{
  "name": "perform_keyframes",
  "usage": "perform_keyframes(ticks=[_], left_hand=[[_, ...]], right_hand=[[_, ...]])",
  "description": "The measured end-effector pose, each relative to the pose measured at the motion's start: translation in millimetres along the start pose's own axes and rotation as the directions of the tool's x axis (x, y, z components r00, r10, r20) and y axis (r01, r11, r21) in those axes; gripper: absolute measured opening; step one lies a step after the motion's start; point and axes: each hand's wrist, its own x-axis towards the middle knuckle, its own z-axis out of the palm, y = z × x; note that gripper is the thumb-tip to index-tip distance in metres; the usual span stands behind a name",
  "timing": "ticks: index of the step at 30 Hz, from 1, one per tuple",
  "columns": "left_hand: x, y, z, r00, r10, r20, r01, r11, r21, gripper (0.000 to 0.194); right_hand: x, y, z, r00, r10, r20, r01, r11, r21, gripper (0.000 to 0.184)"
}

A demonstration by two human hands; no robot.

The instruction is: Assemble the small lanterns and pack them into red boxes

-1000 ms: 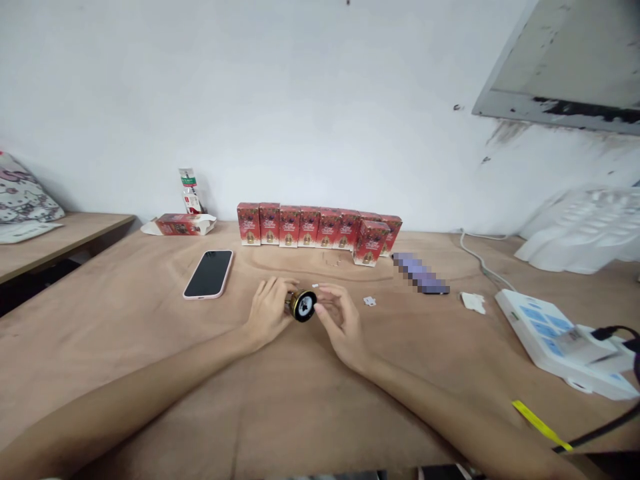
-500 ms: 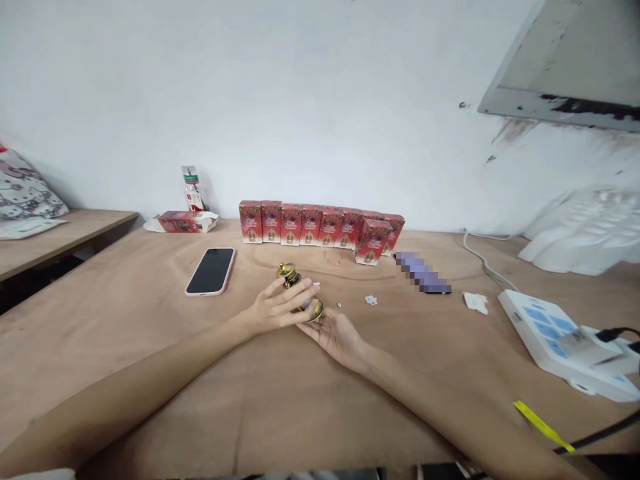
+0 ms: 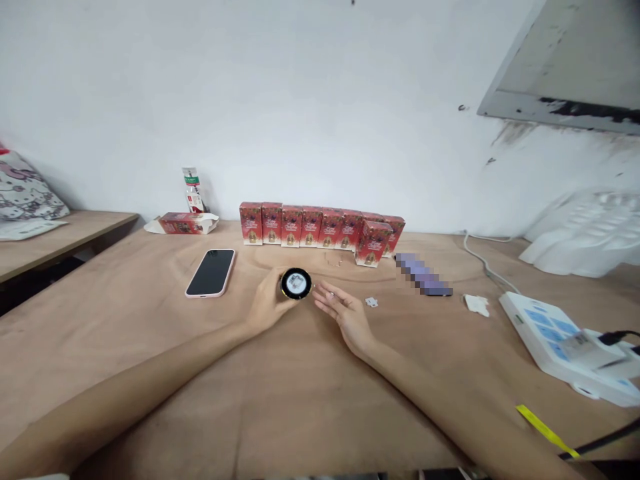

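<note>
My left hand (image 3: pixel 265 303) is closed around a small gold and black lantern-like ornament. The ornament's round base (image 3: pixel 296 283) is turned up toward me, showing a black rim and a white printed label in the middle; the rest of its body is hidden. Just to the right, my right hand (image 3: pixel 347 317) has its thumb laid against its fingers, with a tiny pale spot at the thumb tip that I cannot make out. Its fingertips are close to the base, apparently apart from it. A small white scrap (image 3: pixel 371 302) lies right of this hand.
Several red boxes (image 3: pixel 310 227) stand in a row by the wall, one in front. A phone (image 3: pixel 213 273) lies left, an opened red box (image 3: pixel 183 223) behind it. To the right are a blurred purple item (image 3: pixel 423 273), white scrap (image 3: pixel 476 305) and power strip (image 3: pixel 555 340).
The ornament has tipped so its base faces me, and my left hand has wrapped round it. My right hand has drawn away from under it to the right, thumb now on the fingers.
</note>
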Motion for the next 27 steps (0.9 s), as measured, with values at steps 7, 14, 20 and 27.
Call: perform_keyframes(ticks=[7, 14, 20, 27], left_hand=[[-6, 8, 3.1, 0.979, 0.131, 0.154, -0.138, 0.99, 0.03, 0.033], [-4, 6, 0.8, 0.96, 0.264, 0.091, -0.278, 0.92, 0.274, 0.024], [15, -5, -17.6, 0.806, 0.518, 0.286, -0.582, 0.605, 0.544, 0.033], [28, -14, -34.1, 0.737, 0.527, 0.424, -0.668, 0.471, 0.577, 0.035]], right_hand=[[-6, -10, 2, 0.947, -0.309, -0.087, 0.281, 0.929, -0.242, 0.022], [-10, -5, 6, 0.974, -0.205, -0.091, 0.186, 0.965, -0.184, 0.029], [-6, 3, 2, 0.998, 0.004, -0.058, -0.013, 0.985, -0.171, 0.038], [2, 4, -5, 0.986, -0.163, -0.039, 0.14, 0.931, -0.337, 0.026]])
